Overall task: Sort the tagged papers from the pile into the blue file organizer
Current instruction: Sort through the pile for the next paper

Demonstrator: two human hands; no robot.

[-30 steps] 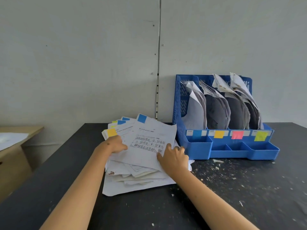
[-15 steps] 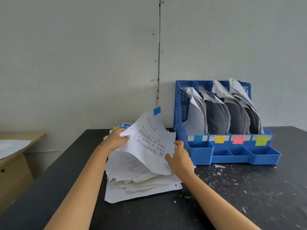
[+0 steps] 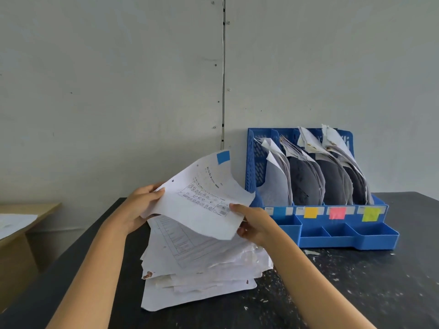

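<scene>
one sheet (image 3: 204,200) with blue tag (image 3: 223,157), pinched at its side edges by left hand (image 3: 140,207) and right hand (image 3: 254,224), was held above the pile (image 3: 202,264). tag faced up, likely for matching to the blue file organizer (image 3: 332,231) just beside, leftmost slot marked blue.

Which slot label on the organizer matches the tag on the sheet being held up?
The blue label, leftmost of four on the blue file organizer; the others are orange, pink and yellow. The lifted sheet carries a blue tag.
</scene>
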